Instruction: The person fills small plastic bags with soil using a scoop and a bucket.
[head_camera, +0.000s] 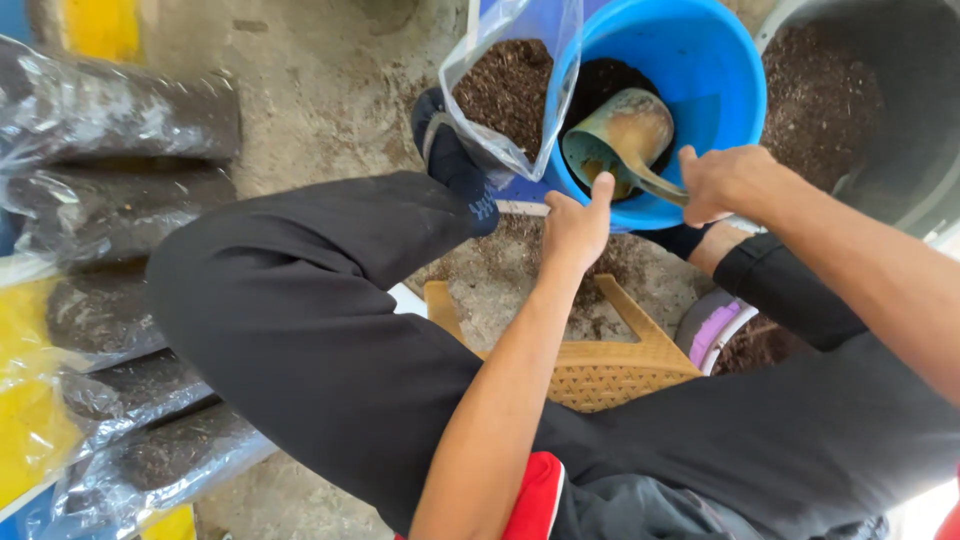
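My left hand grips the lower edge of a clear plastic bag partly filled with dark soil, holding it against the rim of a blue bucket. My right hand is closed on the handle of a worn metal scoop, whose bowl sits inside the bucket over the dark soil at its bottom. The bag's mouth stands open beside the scoop.
A grey tub of soil stands at the right. Several filled plastic bags of soil lie stacked at the left. I sit on a tan woven plastic stool, legs in black trousers spread on the concrete floor.
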